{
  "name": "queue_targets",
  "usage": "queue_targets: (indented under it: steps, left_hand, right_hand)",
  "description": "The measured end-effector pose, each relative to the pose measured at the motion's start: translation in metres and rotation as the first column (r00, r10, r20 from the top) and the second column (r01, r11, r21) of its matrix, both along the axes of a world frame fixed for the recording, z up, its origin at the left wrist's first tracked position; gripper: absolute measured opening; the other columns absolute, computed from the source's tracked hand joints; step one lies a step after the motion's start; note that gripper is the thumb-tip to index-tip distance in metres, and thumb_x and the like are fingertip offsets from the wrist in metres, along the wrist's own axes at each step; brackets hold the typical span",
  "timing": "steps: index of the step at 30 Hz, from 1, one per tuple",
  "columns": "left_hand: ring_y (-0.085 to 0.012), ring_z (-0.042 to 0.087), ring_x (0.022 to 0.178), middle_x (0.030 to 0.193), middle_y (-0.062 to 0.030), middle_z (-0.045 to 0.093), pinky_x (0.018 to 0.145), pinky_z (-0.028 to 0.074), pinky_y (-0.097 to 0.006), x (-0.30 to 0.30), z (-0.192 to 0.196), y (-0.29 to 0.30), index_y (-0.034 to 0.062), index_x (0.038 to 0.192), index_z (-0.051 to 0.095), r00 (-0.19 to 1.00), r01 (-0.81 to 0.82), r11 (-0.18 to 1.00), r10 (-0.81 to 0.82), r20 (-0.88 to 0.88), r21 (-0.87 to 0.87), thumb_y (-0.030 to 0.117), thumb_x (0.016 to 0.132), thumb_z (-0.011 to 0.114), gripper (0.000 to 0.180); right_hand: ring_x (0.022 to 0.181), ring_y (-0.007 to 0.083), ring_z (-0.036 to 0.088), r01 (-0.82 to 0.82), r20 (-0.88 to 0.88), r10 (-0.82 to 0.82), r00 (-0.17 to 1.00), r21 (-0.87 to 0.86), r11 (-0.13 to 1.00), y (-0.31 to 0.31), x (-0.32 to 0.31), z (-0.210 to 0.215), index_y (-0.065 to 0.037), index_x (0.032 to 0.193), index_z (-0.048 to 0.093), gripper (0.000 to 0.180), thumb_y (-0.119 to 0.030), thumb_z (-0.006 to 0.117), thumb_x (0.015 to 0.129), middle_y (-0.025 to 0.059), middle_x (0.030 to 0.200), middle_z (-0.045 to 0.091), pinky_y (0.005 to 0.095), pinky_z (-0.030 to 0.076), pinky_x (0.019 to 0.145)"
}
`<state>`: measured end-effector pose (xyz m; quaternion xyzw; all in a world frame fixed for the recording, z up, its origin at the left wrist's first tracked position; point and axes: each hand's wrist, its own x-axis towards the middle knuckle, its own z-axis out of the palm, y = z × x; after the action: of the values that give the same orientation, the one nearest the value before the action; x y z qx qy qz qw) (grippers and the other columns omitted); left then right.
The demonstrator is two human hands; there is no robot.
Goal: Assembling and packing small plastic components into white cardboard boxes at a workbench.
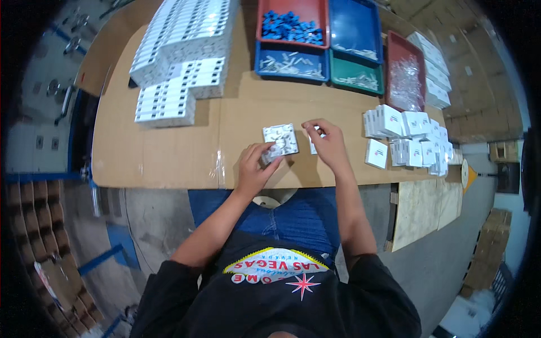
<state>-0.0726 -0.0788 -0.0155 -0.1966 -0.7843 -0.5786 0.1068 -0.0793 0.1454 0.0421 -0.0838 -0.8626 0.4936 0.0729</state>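
My left hand (pixel 256 167) grips a small square white box (pixel 281 138) printed with a dark pattern, its fingers and thumb on the left and lower edges. The box rests on or just over the cardboard-covered table. Beside it, to the right, my right hand (pixel 329 145) is closed around a small flat white piece (pixel 313 147). Fingers cover most of that piece, so I cannot tell what it is. A narrow gap separates it from the printed box.
Long rows of white boxes (pixel 180 48) are stacked at the far left. Trays of blue parts (pixel 290 28), small white parts (pixel 293 65) and clear plastic pieces (pixel 406 84) stand at the back. Small white boxes (pixel 414 124) are piled at the right.
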Motion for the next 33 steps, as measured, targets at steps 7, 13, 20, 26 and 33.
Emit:
queue_targets:
  steps: [7,13,20,26,33]
  left_hand:
    - [-0.0291,0.067,0.091,0.099,-0.0128,0.070,0.081,0.053,-0.038,-0.001,-0.006,0.002,0.0022,0.114,0.070,0.999,0.019,1.000,-0.018,0.030,-0.015,0.008,0.080,0.084,0.037]
    - [-0.0273,0.067,0.093,0.100,-0.0135,0.069,0.081,0.053,-0.037,-0.001,-0.008,0.000,0.0006,0.115,0.069,0.995,0.025,0.999,-0.022,0.097,-0.023,0.006,0.081,0.084,0.037]
    - [-0.0263,0.067,0.092,0.098,-0.0132,0.068,0.081,0.054,-0.036,-0.001,-0.010,-0.002,0.0003,0.117,0.070,0.990,0.010,0.998,-0.002,0.138,-0.054,0.005,0.081,0.084,0.039]
    - [-0.0255,0.067,0.092,0.099,-0.0139,0.068,0.082,0.054,-0.035,0.000,-0.009,-0.002,-0.0005,0.117,0.069,0.993,0.017,0.998,-0.010,0.121,-0.059,0.004,0.080,0.083,0.040]
    - [-0.0244,0.066,0.091,0.100,-0.0132,0.068,0.082,0.054,-0.035,-0.004,-0.010,0.001,-0.0003,0.116,0.069,0.993,0.011,0.998,-0.003,0.117,-0.063,0.003,0.079,0.084,0.040]
  right_hand:
    - [0.086,0.0348,0.074,0.149,-0.075,-0.135,0.988,0.253,0.956,0.104,-0.072,0.008,-0.004,0.102,0.077,0.024,-0.025,0.069,0.093,0.0177,0.092,0.076,0.0420,0.057,0.076]
    - [0.096,0.0373,0.073,0.310,-0.030,-0.349,0.937,0.534,0.787,0.200,-0.129,0.016,-0.012,0.102,0.079,0.019,-0.018,0.067,0.089,0.0192,0.099,0.076,0.0459,0.057,0.084]
    - [0.107,0.0402,0.071,0.366,0.081,-0.512,0.855,0.606,0.706,0.282,-0.172,-0.006,-0.013,0.101,0.079,0.019,-0.023,0.069,0.089,0.0210,0.110,0.075,0.0482,0.056,0.095]
    - [0.106,0.0354,0.073,0.281,0.198,-0.504,0.841,0.637,0.718,0.279,-0.199,-0.028,-0.007,0.102,0.079,0.032,-0.033,0.082,0.084,0.0189,0.111,0.076,0.0457,0.056,0.094]
    - [0.119,0.0407,0.067,0.313,0.281,-0.516,0.809,0.538,0.783,0.294,-0.219,-0.040,-0.003,0.118,0.072,0.043,-0.028,0.077,0.083,0.0239,0.128,0.069,0.0495,0.054,0.101]
